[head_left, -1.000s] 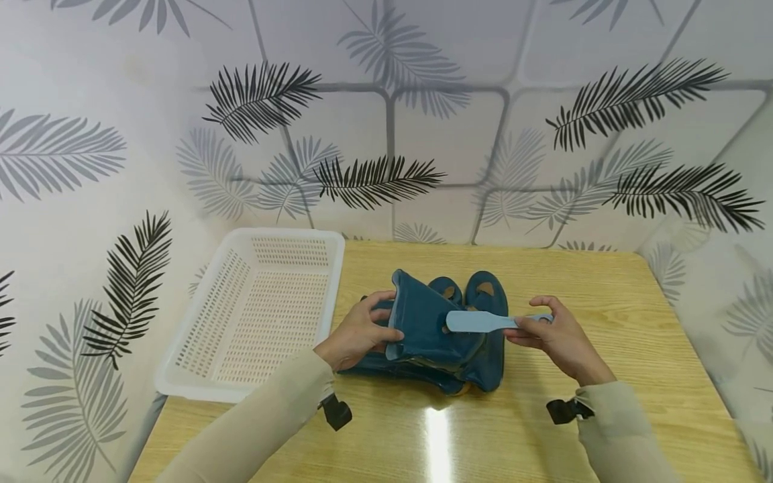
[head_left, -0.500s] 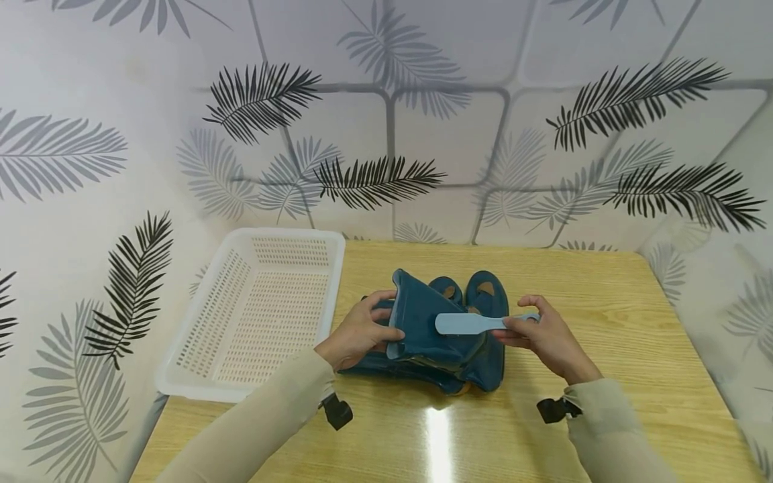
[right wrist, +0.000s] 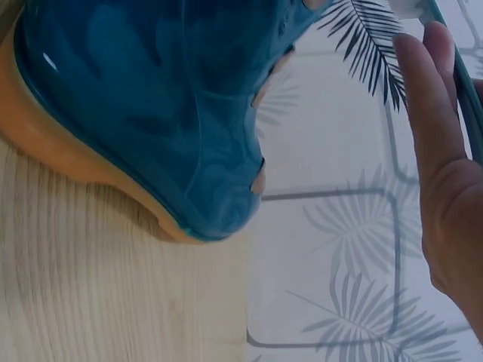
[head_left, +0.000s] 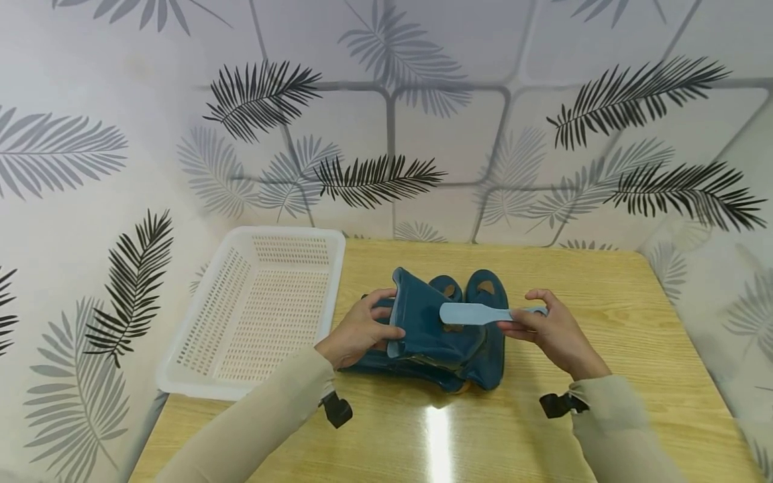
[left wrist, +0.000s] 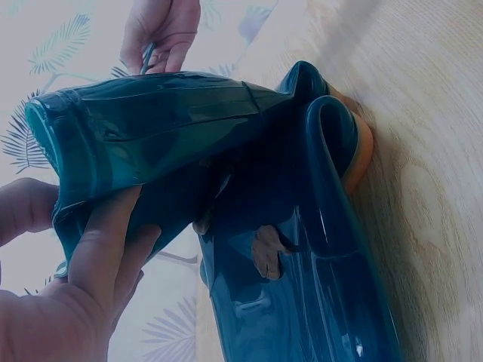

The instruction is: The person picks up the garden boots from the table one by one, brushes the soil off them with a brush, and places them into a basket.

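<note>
A pair of glossy dark teal rain boots lies on the table, with brown patches stuck on them. My left hand [head_left: 362, 322] grips the top rim of the upper boot [head_left: 417, 329], thumb and fingers on either side of it. In the left wrist view, that boot's shaft [left wrist: 166, 136] is raised above the lower boot [left wrist: 302, 302], which bears a brown patch [left wrist: 266, 253]. My right hand [head_left: 555, 335] pinches the handle of a light blue brush [head_left: 468, 314]. The brush head lies over the upper shaft beside a brown patch [head_left: 453, 328]; whether it touches is unclear.
A white perforated plastic basket [head_left: 335, 268] stands at the left of the wooden table [head_left: 604, 302]. Behind the table rises a wall [head_left: 423, 134] with leaf patterns. Small black cameras [head_left: 336, 409] are strapped to both wrists.
The brush in my right hand slid left along the boot shaft, then back right and slightly toward the wall, uncovering a brown patch. My left hand and the boots have stayed in place.
</note>
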Demonstrator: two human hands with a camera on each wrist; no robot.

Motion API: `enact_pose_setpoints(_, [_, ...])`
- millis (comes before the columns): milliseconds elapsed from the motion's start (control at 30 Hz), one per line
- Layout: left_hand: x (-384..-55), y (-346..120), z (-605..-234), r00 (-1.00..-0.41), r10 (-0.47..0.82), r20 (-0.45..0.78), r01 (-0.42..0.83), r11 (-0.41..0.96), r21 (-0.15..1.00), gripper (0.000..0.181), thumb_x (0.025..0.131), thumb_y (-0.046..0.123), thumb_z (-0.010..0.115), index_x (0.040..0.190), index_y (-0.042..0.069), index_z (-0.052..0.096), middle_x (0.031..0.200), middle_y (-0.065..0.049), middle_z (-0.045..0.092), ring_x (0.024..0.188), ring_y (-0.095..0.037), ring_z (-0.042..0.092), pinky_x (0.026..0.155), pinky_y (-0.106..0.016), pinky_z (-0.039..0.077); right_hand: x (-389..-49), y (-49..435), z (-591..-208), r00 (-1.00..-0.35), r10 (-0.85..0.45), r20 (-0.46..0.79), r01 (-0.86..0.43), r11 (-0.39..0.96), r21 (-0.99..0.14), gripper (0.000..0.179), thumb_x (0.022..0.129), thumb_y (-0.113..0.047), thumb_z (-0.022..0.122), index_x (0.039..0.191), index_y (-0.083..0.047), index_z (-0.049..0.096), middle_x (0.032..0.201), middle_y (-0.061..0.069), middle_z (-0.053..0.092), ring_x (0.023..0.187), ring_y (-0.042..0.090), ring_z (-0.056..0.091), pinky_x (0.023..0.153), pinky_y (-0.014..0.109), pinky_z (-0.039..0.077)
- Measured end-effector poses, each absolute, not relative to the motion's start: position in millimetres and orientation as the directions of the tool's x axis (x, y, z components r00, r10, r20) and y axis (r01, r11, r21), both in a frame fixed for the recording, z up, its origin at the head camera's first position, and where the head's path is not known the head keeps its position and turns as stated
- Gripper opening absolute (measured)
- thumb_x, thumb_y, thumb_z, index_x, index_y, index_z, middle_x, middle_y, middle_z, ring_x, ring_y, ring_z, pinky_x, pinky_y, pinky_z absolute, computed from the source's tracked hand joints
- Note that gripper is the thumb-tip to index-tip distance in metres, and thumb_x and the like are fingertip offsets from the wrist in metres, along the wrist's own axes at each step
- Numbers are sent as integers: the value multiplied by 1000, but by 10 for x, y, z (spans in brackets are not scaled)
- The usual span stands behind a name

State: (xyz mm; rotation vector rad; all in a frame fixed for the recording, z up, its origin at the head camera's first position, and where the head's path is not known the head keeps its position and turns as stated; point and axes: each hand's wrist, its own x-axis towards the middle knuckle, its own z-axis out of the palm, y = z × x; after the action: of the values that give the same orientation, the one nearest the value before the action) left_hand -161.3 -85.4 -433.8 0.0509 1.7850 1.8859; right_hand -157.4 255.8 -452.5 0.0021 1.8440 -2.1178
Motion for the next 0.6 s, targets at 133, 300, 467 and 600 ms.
enact_pose_setpoints(133, [-1603,-852,-4339,-854,405,-327,-349,19,937,75,90,-12,63,154,9,31,140,-27,48,94,-26,69,74,-39,60,-1559,2498,-4562,-937,-260,-235,260,-63,-964,37,102,0,53,123,-5,23,91,9,72,86,18,74,84,36,58])
enact_pose_setpoints(300, [-1594,-855,-4347,-853,402,-333,-358,13,934,75,90,-13,63,154,8,31,139,-27,49,94,-27,69,73,-38,60,-1518,2566,-4572,-938,-239,-249,244,53,-968,45,102,-4,54,131,0,20,96,14,72,91,23,74,87,37,57])
enact_pose_setpoints(467, [-1590,-861,-4339,-853,395,-340,-366,10,931,75,90,-12,63,154,10,31,141,-27,47,93,-26,68,72,-37,60,-1512,2633,-4535,-942,-237,-237,239,20,-971,42,102,-5,55,127,-3,21,95,11,73,90,22,74,86,34,57])
enact_pose_setpoints(600, [-1594,-860,-4331,-855,389,-343,-368,12,930,76,90,-13,63,155,10,31,141,-27,47,93,-26,68,73,-38,60,-1541,2585,-4530,-948,-242,-208,239,-109,-965,36,101,1,53,119,-7,23,90,6,72,86,19,74,84,35,58])
